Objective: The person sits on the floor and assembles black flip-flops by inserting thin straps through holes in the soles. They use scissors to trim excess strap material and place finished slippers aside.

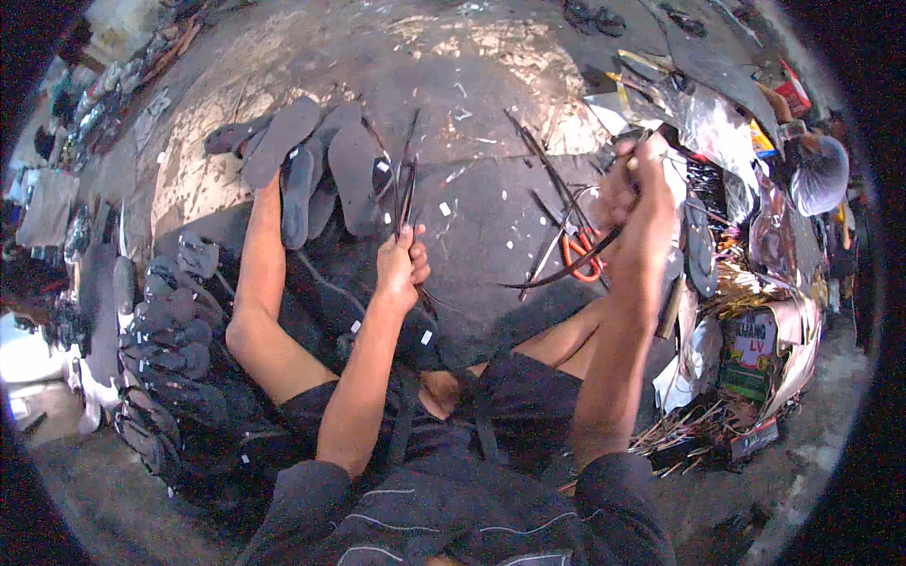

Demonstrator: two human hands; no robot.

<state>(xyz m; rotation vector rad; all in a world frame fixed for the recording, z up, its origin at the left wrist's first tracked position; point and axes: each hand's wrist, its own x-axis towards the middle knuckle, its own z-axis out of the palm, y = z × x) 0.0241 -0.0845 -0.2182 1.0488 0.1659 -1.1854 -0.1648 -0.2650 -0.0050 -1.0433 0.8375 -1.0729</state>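
- Black rubber straps (406,193) stand up out of the left hand (400,269), fingers pressed together around their lower ends; the bundle is thin, dark and slightly splayed at the tips, pointing away from the person over the floor (491,85).
- Right hand (640,193) is closed in a fist on one long strap (566,269) that curves down and left in a shallow arc, its free end lying near the orange scissors (580,253).
- Risk, as I judge it: the pinched bundle is held only at its base, so one strap could slide out and drop among the loose strips already scattered there, where it would be hard to pick out again.
- Long strap hangs slack across the scissors; a tug could snag it on the handles or drag them along.
- Soles (316,165) lie fanned in a heap just beyond the left hand, and a stack of finished sandals (165,349) sits well off to the person's left; an elbow swing could knock that stack.
- Shiny wrappers (755,311) crowd the right side, close to the right forearm.
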